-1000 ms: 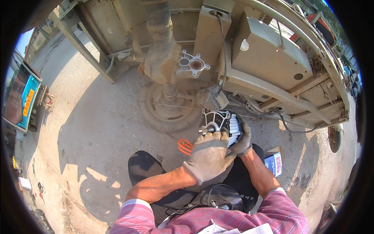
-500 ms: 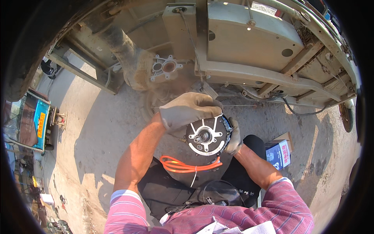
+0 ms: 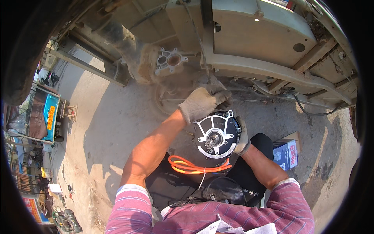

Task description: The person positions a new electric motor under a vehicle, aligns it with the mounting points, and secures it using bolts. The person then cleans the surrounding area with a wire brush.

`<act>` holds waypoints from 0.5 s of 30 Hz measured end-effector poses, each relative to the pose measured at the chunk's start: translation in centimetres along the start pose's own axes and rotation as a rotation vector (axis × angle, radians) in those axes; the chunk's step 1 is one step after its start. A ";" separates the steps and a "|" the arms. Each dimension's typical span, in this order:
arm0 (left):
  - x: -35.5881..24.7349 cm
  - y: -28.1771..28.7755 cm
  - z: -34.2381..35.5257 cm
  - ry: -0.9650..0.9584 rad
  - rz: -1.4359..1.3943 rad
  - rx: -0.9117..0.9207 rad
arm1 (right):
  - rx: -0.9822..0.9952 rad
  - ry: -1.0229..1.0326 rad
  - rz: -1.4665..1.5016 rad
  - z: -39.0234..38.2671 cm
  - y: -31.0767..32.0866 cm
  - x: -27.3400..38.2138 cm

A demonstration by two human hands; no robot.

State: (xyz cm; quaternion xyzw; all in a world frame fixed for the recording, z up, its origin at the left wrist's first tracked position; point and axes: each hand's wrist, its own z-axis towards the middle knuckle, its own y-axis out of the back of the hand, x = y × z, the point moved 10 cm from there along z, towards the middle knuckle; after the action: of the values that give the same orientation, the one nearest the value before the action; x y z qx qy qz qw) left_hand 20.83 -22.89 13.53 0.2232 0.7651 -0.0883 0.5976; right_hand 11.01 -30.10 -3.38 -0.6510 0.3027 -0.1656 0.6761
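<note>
A round black electric motor (image 3: 207, 126) with a silver bracket face and a splined shaft (image 3: 212, 141) sits tilted between my knees, shaft toward me. My gloved right hand (image 3: 243, 137) grips its right rim. Just above the motor's top edge is my gloved left hand (image 3: 205, 102), its fingers curled together; whether a small thing is pinched in them is hidden. An orange cable loop (image 3: 198, 167), bound with a white tie, hangs at the motor's lower side.
Overhead stands a tipped vehicle frame (image 3: 249, 64), with a dusty axle housing ending in a silver mounting flange (image 3: 171, 60). A blue and white box (image 3: 285, 156) lies on the concrete at right. A blue three-wheeler (image 3: 50, 113) is at far left.
My left hand has drawn up off the motor's face to its top edge, and its fingers have bunched. The right hand keeps its grip. The whole view has shifted slightly.
</note>
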 end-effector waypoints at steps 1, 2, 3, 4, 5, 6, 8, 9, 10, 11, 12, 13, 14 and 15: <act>-0.3 -0.4 0.1 -0.027 0.164 -0.004 | -0.015 0.019 0.011 0.0 0.2 0.2; -1.0 -0.9 0.1 -0.088 0.322 -0.004 | -0.027 0.026 0.007 0.1 0.4 0.2; -1.6 -1.4 0.2 -0.148 0.518 -0.016 | -0.058 0.027 -0.009 0.1 0.7 0.2; -1.5 -1.5 0.2 -0.132 0.583 -0.028 | -0.050 0.020 -0.003 0.0 0.6 0.0; -1.8 -1.7 0.2 -0.172 0.639 -0.041 | -0.058 0.011 -0.011 -0.1 0.7 -0.2; -2.3 -1.8 0.1 -0.225 0.697 -0.061 | -0.077 0.005 -0.056 -0.2 0.8 -0.3; -3.2 -1.3 -0.6 -0.330 0.816 -0.181 | -0.049 -0.035 0.060 -0.3 0.5 -0.8; -3.4 -0.9 -1.0 -0.367 0.877 -0.214 | -0.028 -0.045 0.065 -0.3 0.2 -0.9; -3.7 -0.4 -1.4 -0.406 0.936 -0.247 | -0.007 -0.056 0.070 -0.3 -0.1 -1.0; -3.9 0.9 -1.9 -0.412 0.906 -0.328 | 0.013 -0.077 0.080 -0.3 -0.3 -1.1; -3.4 2.3 -2.1 -0.339 0.972 -0.337 | -0.004 -0.055 0.082 -0.3 -0.2 -0.8; -3.1 4.0 -2.3 -0.266 1.040 -0.347 | -0.005 -0.046 0.056 -0.3 -0.2 -0.7; -2.7 5.5 -2.5 -0.186 1.109 -0.364 | -0.005 -0.037 0.030 -0.2 -0.2 -0.6; -2.5 6.8 -2.7 -0.150 1.073 -0.382 | 0.006 -0.015 0.040 -0.3 -0.3 -0.3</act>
State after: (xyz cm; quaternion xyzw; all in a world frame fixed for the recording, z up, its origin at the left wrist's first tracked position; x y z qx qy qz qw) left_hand 21.96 -16.34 17.56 0.4615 0.5026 0.3514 0.6410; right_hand 10.66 -30.16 -2.97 -0.6439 0.3099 -0.1480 0.6837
